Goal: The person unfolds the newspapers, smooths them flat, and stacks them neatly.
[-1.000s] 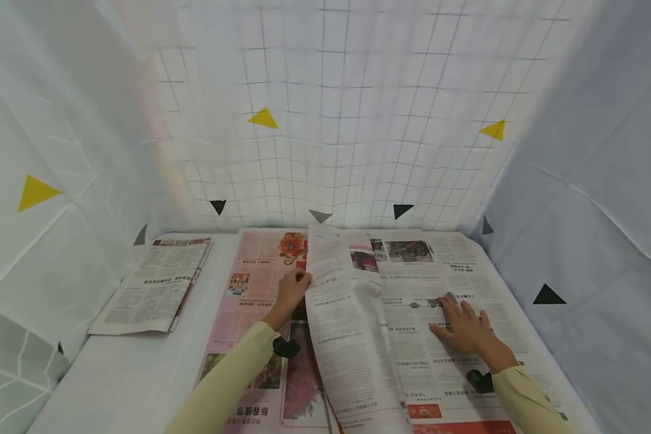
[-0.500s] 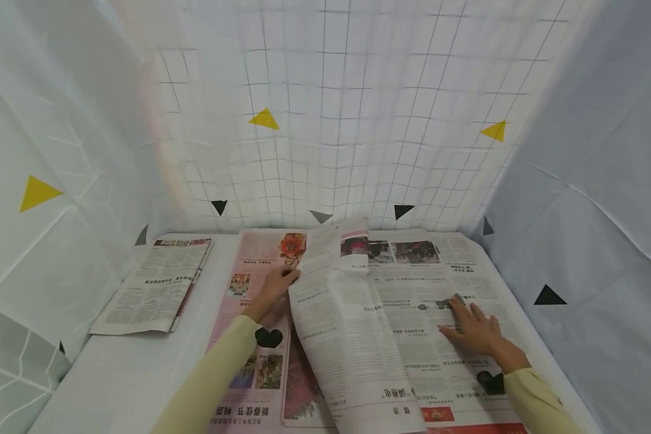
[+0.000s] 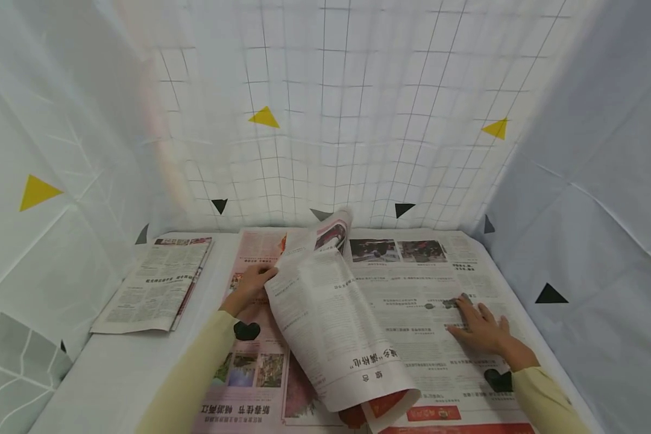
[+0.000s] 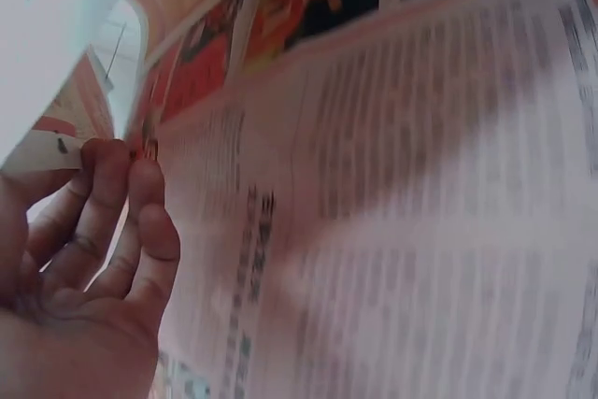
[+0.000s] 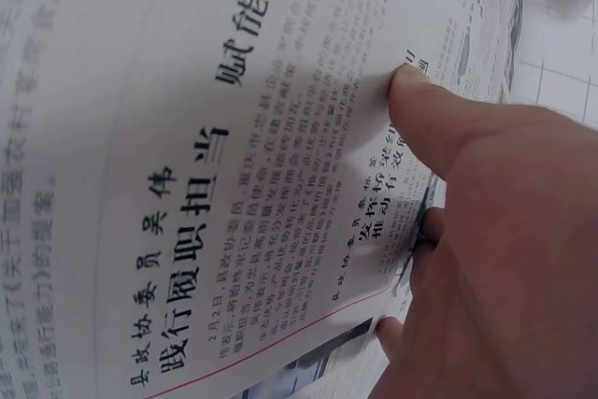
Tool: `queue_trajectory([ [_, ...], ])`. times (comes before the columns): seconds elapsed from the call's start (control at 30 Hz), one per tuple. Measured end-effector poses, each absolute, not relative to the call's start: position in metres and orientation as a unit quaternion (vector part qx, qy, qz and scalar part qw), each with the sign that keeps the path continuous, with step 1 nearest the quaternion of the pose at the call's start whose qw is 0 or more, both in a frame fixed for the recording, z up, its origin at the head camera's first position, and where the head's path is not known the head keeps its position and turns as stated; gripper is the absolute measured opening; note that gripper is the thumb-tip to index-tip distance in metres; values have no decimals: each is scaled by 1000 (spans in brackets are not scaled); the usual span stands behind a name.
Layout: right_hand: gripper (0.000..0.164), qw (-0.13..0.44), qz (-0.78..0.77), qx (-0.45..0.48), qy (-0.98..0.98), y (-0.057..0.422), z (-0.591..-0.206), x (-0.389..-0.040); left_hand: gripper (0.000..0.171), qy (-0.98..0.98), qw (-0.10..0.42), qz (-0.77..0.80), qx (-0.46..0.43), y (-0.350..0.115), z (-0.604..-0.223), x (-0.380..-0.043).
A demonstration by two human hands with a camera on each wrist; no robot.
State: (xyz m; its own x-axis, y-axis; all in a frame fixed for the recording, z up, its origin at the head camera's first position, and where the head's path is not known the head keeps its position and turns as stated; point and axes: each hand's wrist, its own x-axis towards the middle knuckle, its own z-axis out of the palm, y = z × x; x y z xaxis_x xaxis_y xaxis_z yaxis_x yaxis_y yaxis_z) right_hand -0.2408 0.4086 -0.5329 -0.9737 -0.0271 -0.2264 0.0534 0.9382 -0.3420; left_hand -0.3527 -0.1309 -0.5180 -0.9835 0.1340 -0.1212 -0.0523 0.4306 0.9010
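White gridded cloth walls your tabletop [image 3: 125, 374], where your left hand [image 3: 249, 283] pinches the half-turned printed newspaper page [image 3: 325, 319] while your right hand [image 3: 480, 331] lies spread flat on the open broadsheet [image 3: 412, 289]; the page-turn looks midway, with laying it flat left.

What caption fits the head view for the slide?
Left hand lifts a newspaper page by its edge while the right hand rests flat on the open newspaper.

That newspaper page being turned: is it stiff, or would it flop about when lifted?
Probably floppy: the page bows and curls where the left hand pinches its edge. Likely light too, since fingertips alone lift it. The right hand presses the sheet beneath, suggesting it slides easily.
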Motion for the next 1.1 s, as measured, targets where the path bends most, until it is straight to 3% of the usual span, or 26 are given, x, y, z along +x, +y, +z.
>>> queue_trajectory([
  [0.27, 95, 120, -156, 18, 980, 419, -530, -241, 30, 857, 79, 509, 11, -154, -520, -353],
  [0.67, 99, 133, -153, 29, 979, 441, -531, -241, 43, 855, 105, 508, 34, -192, -522, -346],
  [0.97, 110, 130, -182, 41, 974, 469, -547, -244, 42, 860, 104, 500, 2, -206, -528, -344],
  [1.1, 106, 135, -189, 44, 972, 477, -546, -242, 43, 866, 101, 489, 0, -211, -531, -340],
])
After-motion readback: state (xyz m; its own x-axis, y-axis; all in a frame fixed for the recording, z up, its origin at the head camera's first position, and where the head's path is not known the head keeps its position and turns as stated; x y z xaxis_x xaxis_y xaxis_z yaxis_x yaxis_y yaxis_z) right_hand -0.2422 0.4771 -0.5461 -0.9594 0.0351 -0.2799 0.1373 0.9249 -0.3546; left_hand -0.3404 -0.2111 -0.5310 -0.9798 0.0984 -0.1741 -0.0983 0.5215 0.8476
